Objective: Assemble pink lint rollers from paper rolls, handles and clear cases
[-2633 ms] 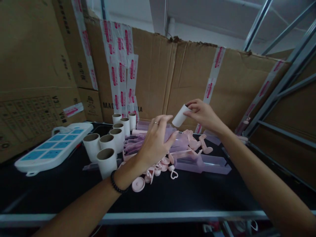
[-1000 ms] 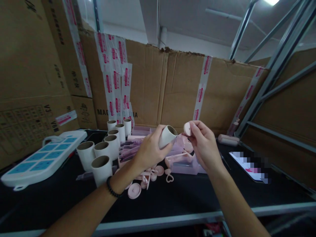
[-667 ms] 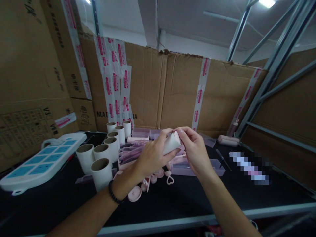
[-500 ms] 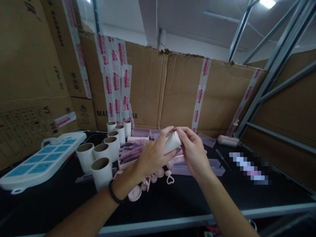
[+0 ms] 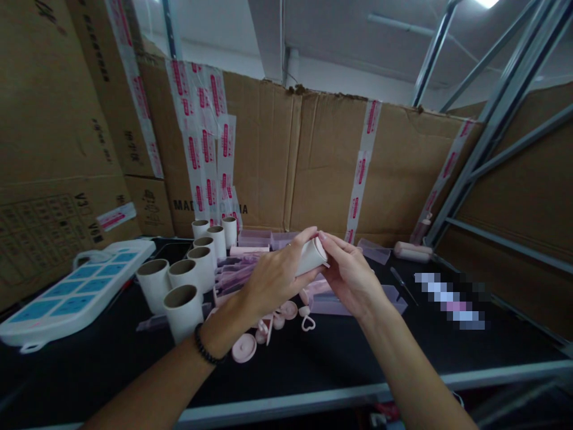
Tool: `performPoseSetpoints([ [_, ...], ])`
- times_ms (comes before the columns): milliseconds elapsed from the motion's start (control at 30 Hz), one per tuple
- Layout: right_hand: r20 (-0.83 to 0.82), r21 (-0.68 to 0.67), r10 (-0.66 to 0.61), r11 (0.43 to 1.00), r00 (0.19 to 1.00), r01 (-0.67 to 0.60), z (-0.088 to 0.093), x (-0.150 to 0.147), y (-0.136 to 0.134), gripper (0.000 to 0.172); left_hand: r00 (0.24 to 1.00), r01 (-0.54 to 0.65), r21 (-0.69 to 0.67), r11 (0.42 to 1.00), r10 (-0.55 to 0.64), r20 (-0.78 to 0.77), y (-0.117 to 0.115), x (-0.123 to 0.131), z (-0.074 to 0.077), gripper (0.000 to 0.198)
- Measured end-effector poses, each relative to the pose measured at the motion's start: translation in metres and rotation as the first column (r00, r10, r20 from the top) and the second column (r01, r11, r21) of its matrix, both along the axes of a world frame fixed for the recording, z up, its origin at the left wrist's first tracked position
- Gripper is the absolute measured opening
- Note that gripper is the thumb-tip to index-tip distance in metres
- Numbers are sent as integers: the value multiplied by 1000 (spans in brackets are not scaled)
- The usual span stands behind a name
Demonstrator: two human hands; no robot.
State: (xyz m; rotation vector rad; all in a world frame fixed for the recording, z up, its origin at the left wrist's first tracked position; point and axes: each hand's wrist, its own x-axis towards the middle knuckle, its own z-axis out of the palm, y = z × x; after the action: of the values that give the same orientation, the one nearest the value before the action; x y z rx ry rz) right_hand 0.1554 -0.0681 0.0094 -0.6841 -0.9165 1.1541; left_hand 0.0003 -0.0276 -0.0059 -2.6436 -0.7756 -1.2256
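Observation:
My left hand (image 5: pixel 273 278) is wrapped round a white cardboard tube (image 5: pixel 310 258), held tilted above the black table (image 5: pixel 340 352). My right hand (image 5: pixel 351 276) presses its fingers against the tube's open end; the pink cap it held a second ago is hidden there. Under both hands lies a pile of pink plastic parts (image 5: pixel 268 325): round caps, heart-shaped pieces and translucent purple trays (image 5: pixel 340 304).
Several upright white tubes (image 5: pixel 183 307) stand at the left of the pile. A white and blue power strip (image 5: pixel 71 292) lies at far left. Taped cardboard boxes (image 5: pixel 313 167) wall the back. A pink roller (image 5: pixel 412 252), a small tool (image 5: pixel 403 283) and a metal rack (image 5: pixel 492 107) are on the right.
My right hand passed the tube to my left hand, picked up a pink cap and brought it to the tube's open end, where its fingers now press.

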Motion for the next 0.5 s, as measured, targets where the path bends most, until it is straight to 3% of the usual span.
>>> performPoseSetpoints([
  [400,49,-51,122,992,991,-119,3,15,1,29,997,8,22,1000,-6,-82,3,-2,1,63],
  [500,94,21,30,999,995,-32,-2,12,3,29,998,-14,8,1000,15,-68,2,1,1,60],
])
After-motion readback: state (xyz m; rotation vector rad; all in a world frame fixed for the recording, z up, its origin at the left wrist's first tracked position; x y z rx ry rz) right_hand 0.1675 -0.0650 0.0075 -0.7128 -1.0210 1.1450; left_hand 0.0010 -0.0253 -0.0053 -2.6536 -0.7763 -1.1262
